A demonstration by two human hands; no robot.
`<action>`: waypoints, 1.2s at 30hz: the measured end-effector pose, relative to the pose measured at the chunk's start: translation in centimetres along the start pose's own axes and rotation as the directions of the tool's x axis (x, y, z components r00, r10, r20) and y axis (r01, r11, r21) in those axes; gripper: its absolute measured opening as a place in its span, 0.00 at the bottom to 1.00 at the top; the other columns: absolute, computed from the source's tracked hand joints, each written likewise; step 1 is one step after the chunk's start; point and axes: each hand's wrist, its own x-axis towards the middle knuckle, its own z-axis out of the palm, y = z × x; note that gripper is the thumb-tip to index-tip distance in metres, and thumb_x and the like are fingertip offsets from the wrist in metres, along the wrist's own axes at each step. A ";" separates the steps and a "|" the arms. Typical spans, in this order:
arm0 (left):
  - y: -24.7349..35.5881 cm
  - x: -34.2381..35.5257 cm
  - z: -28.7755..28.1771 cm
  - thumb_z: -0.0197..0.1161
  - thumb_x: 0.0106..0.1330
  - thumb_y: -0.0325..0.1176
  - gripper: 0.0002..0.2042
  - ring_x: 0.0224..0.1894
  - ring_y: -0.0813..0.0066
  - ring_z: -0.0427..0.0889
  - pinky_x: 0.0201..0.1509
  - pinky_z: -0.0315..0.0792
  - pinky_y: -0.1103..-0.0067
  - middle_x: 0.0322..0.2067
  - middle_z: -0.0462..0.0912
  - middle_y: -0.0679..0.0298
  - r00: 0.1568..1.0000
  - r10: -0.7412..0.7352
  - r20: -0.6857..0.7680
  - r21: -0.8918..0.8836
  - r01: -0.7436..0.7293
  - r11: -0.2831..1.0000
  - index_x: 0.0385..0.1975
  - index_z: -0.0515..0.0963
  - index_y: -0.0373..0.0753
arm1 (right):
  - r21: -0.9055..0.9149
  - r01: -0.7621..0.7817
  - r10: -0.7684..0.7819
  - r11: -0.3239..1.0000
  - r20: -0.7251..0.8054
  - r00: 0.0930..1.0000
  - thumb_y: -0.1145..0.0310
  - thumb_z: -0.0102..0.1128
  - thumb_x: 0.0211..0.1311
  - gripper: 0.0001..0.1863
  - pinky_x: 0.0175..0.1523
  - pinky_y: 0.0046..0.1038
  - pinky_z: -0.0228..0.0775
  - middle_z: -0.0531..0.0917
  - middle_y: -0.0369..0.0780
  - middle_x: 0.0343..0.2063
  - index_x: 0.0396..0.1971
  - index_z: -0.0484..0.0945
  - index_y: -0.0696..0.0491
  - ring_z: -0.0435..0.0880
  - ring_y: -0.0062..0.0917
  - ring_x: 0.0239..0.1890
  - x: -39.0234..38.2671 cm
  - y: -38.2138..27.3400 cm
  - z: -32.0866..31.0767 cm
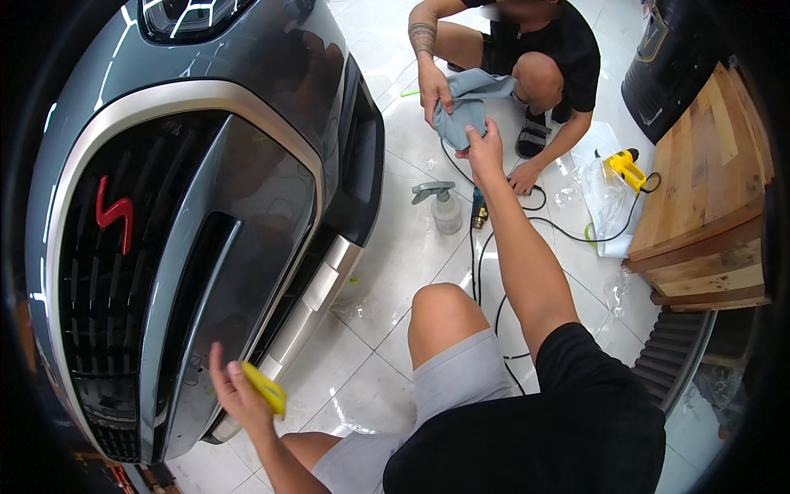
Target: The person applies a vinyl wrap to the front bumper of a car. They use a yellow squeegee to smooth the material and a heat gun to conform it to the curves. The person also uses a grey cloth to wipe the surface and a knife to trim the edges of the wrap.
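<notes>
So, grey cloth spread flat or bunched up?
Bunched up: the cloth gathers in loose folds between the right hand and a co-worker's hand.

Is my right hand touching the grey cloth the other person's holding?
Touching. The head view shows your right hand gripping the cloth near its lower edge, the thumb lying on the fabric.

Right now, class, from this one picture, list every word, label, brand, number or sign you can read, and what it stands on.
Red curved badge on the dark car grille: clearly visible, but not copied out here.
Pale emblem on the black rounded object: too small to read.
Yellow piece in the left hand, grey cloth in the right hand, spray bottle: no readable text.
</notes>
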 end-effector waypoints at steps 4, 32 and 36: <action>1.3 -1.6 3.2 0.50 0.74 0.36 0.17 0.35 0.85 0.73 0.38 0.67 0.87 0.42 0.79 0.63 0.963 -0.174 0.203 -0.175 0.211 0.962 0.56 0.73 0.33 | 0.048 0.014 -0.011 0.999 -0.062 0.998 0.68 0.55 0.64 0.21 0.25 0.26 0.77 0.80 0.46 0.38 0.54 0.67 0.62 0.81 0.26 0.26 0.5 -1.9 -2.1; -0.6 -8.6 10.7 0.51 0.73 0.43 0.19 0.45 0.71 0.80 0.51 0.72 0.75 0.42 0.82 0.54 0.720 -0.261 0.644 -0.271 0.533 0.801 0.52 0.75 0.34 | -0.933 0.350 -0.321 -0.079 0.356 0.878 0.51 0.41 0.72 0.26 0.52 0.44 0.69 0.78 0.55 0.49 0.51 0.76 0.59 0.77 0.51 0.49 13.3 4.7 -20.4; -3.0 -10.7 8.7 0.51 0.73 0.42 0.19 0.44 0.71 0.80 0.50 0.72 0.76 0.40 0.83 0.54 0.796 -0.312 0.519 -0.316 0.517 0.795 0.53 0.75 0.34 | -0.947 0.273 -0.422 -0.169 0.320 0.848 0.55 0.43 0.71 0.23 0.52 0.43 0.70 0.79 0.54 0.47 0.50 0.77 0.56 0.77 0.51 0.47 11.0 2.1 -18.3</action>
